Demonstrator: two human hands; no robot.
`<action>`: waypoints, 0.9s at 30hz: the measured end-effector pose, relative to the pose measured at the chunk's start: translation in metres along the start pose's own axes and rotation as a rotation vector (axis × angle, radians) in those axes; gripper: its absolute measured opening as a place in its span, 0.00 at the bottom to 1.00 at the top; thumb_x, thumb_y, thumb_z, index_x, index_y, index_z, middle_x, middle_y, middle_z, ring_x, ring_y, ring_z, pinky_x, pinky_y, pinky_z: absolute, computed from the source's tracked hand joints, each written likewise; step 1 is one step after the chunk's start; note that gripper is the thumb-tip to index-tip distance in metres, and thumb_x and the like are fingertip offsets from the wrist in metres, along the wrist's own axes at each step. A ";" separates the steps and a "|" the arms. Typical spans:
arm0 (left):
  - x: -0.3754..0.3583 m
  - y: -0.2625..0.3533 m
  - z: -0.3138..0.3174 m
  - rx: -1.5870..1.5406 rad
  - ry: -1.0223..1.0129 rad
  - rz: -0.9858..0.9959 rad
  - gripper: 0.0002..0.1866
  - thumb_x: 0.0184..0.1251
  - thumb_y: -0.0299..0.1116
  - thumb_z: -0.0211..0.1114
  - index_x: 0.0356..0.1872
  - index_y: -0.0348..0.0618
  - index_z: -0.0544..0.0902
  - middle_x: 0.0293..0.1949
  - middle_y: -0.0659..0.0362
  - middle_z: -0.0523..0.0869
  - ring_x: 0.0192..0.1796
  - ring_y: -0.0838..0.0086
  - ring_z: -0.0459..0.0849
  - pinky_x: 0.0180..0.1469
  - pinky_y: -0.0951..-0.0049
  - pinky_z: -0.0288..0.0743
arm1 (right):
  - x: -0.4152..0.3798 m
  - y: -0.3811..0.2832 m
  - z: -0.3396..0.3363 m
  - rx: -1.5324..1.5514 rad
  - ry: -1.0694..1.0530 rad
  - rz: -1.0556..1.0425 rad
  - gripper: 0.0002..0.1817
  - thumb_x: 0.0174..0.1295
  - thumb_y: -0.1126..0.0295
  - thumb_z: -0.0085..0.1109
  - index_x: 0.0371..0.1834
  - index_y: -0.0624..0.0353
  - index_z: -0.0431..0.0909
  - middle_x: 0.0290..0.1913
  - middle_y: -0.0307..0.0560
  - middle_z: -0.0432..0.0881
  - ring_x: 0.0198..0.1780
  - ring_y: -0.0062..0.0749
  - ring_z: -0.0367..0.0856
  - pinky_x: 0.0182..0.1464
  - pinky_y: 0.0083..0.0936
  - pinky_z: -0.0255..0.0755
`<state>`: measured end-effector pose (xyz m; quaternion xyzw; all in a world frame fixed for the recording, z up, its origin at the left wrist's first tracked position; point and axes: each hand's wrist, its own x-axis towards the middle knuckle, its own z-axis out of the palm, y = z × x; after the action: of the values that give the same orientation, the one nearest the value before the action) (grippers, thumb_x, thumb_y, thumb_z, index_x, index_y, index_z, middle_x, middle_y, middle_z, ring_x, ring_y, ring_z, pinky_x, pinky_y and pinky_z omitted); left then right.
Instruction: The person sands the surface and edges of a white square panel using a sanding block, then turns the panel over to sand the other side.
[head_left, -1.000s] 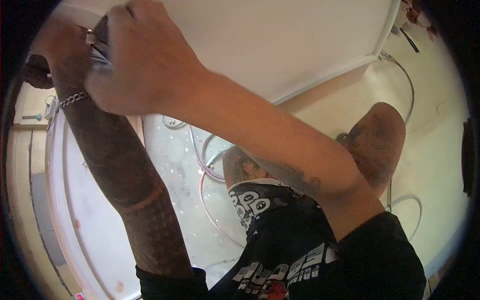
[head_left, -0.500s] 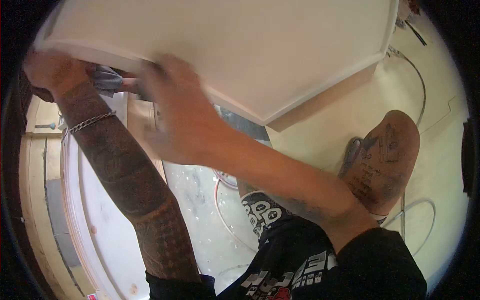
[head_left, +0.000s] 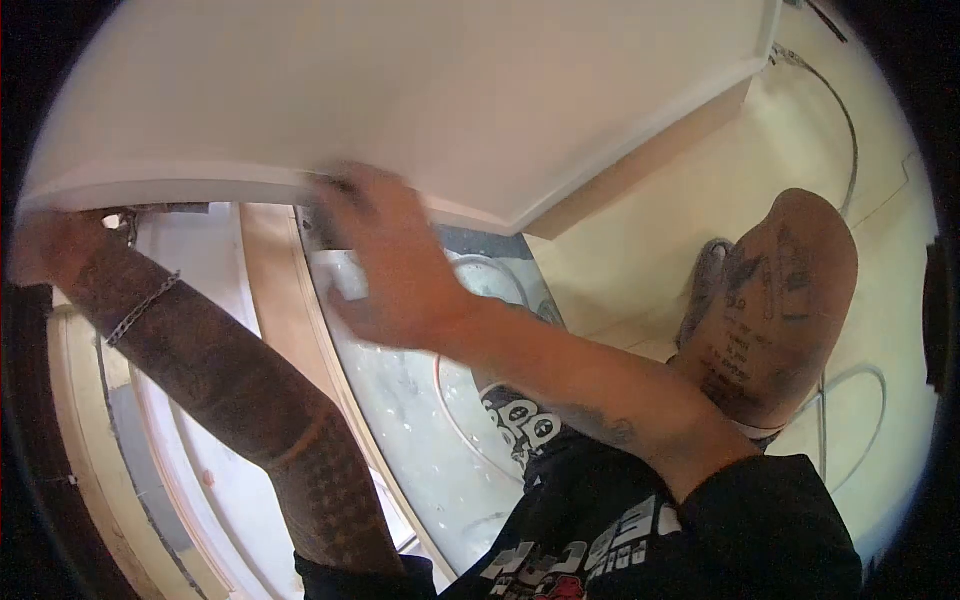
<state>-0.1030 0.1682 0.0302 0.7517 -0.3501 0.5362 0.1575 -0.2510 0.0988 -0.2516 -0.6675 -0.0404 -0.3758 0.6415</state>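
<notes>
A large white panel with a raised rim fills the upper view, its lower edge crossing above both arms. At the far left my left hand is smeared by motion at the panel's edge, and its fingers cannot be made out. A chain bracelet circles that wrist. Near the middle of the lower edge is my right hand, also blurred, its thumb spread from the fingers. Nothing held shows clearly in it, though a dark patch lies by its fingertips.
Below the panel lie a white framed piece with a wooden edge and a pale speckled surface. A thin hose curves over it. My bent leg and a cable are on the right, above a yellowish floor.
My left hand has moved left and down, and my right hand right and down. The panel's left edge sits lower. The blue-grey cloth seen beneath it is out of sight.
</notes>
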 end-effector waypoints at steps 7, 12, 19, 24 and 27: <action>-0.014 -0.006 -0.011 0.065 0.022 0.007 0.30 0.67 0.50 0.63 0.60 0.35 0.76 0.62 0.45 0.78 0.62 0.57 0.78 0.59 0.51 0.78 | -0.082 0.106 -0.026 -0.022 -0.039 0.239 0.43 0.40 0.87 0.56 0.69 0.54 0.72 0.65 0.61 0.71 0.67 0.61 0.70 0.70 0.51 0.66; -0.024 -0.011 -0.005 0.082 0.021 -0.008 0.29 0.67 0.48 0.63 0.60 0.35 0.76 0.61 0.45 0.79 0.61 0.57 0.79 0.58 0.52 0.79 | -0.038 0.059 -0.011 0.027 0.023 0.088 0.41 0.45 0.74 0.66 0.69 0.60 0.69 0.63 0.64 0.70 0.69 0.61 0.67 0.72 0.52 0.62; -0.037 -0.022 -0.011 0.127 0.026 -0.010 0.28 0.66 0.47 0.64 0.59 0.34 0.77 0.60 0.44 0.80 0.60 0.57 0.80 0.57 0.53 0.80 | -0.090 0.168 -0.021 -0.072 -0.086 0.294 0.43 0.42 0.79 0.66 0.70 0.55 0.69 0.63 0.58 0.72 0.68 0.58 0.70 0.72 0.54 0.65; -0.031 -0.031 -0.013 0.165 0.003 -0.016 0.28 0.66 0.46 0.65 0.59 0.34 0.77 0.60 0.44 0.80 0.58 0.57 0.81 0.56 0.54 0.81 | -0.017 0.107 -0.015 0.071 -0.027 0.199 0.42 0.41 0.80 0.67 0.68 0.55 0.71 0.62 0.56 0.74 0.66 0.58 0.71 0.70 0.55 0.65; -0.028 -0.033 -0.016 0.187 -0.001 -0.020 0.28 0.65 0.45 0.65 0.59 0.34 0.77 0.60 0.43 0.80 0.58 0.57 0.82 0.55 0.54 0.81 | -0.050 0.159 -0.024 -0.121 -0.064 0.313 0.39 0.41 0.81 0.67 0.64 0.54 0.74 0.61 0.56 0.75 0.65 0.57 0.72 0.69 0.54 0.66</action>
<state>-0.0961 0.2114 0.0150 0.7669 -0.2912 0.5644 0.0918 -0.2121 0.0712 -0.4126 -0.7145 0.0665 -0.2515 0.6494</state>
